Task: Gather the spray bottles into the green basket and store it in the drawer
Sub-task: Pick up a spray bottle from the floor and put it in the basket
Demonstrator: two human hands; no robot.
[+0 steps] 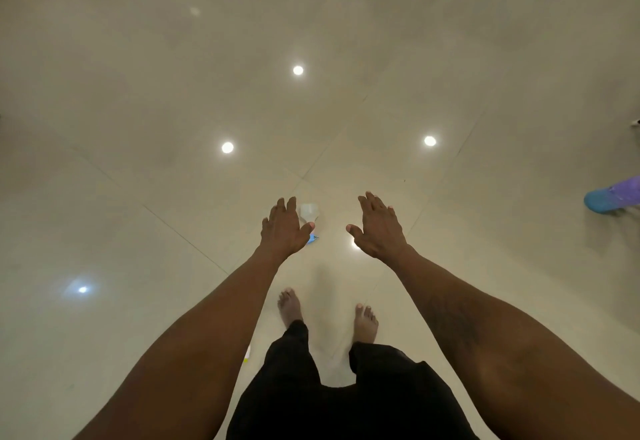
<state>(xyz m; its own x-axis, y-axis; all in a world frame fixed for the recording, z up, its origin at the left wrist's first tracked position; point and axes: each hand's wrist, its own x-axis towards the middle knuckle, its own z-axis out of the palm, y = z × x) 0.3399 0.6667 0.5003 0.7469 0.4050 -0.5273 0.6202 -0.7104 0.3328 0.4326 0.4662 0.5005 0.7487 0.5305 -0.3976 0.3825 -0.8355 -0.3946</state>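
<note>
Glossy cream tile floor (pixel 173 93) is pretty much all I get from the head cam right now, with ceiling lights reflecting off it. Left hand (pixel 284 228) and right hand (pixel 379 226) are both stretched out in front, fingers spread, holding nothing. No green basket and no drawer anywhere in view, so I'd say the task has barely started, everything's still left to do. Something whitish (pixel 309 212) with a blue bit sits on the floor just past the left hand, maybe a spray bottle, too blurry to call. A blue and purple object (pixel 611 197) pokes in at the right edge, can't say what. Bare feet (pixel 365 323) below, nothing blocking the way.
</note>
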